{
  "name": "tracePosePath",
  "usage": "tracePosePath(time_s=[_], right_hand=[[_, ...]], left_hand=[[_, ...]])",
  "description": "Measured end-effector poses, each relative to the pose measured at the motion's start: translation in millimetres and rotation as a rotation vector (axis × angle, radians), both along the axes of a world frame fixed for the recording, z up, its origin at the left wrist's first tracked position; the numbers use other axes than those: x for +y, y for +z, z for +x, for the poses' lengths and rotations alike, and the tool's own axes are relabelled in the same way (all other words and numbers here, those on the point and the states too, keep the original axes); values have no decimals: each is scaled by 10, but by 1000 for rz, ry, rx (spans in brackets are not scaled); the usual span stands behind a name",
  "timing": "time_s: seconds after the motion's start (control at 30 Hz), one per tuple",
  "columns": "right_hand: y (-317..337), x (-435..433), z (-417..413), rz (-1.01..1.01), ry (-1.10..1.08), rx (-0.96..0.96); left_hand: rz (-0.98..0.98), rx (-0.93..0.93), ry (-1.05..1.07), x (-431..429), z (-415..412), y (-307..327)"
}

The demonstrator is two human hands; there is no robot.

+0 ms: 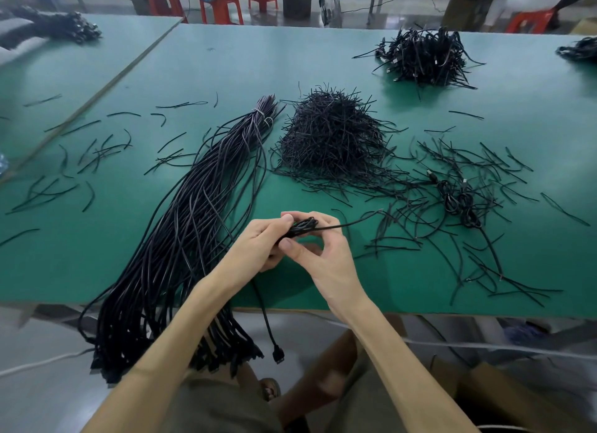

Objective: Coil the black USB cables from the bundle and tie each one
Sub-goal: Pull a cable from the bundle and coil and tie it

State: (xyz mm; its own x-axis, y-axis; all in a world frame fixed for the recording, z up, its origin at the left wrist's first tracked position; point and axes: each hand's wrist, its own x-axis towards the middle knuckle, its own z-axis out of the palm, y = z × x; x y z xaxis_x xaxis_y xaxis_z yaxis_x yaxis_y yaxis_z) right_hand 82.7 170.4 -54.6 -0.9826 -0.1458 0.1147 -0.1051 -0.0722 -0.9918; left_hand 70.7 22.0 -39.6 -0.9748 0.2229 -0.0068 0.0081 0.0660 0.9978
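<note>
Your left hand (258,245) and right hand (323,255) are both curling their fingers (326,218) around a small coiled cable (302,226), gripping it just right of the long cable bundle (181,226). A thin black tie (355,221) is sticking out of the coil, away from the bundle. The cable's plug (277,356) is hanging below the counter (226,61) edge, beside the bundle's drooping ends.
</note>
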Motion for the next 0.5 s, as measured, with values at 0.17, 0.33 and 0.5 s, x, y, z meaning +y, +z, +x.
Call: tracePosePath(time_s=[0.17,0.33,0.5], right_hand=[[-8,-21,6,40,-91,-46],[11,-50,25,117,-62,5],[-2,-95,53,262,-52,116]], left_hand=[[-46,14,58,4,1,-49],[-101,21,166,-19,-38,-68],[-135,11,221,-44,-43,-66]])
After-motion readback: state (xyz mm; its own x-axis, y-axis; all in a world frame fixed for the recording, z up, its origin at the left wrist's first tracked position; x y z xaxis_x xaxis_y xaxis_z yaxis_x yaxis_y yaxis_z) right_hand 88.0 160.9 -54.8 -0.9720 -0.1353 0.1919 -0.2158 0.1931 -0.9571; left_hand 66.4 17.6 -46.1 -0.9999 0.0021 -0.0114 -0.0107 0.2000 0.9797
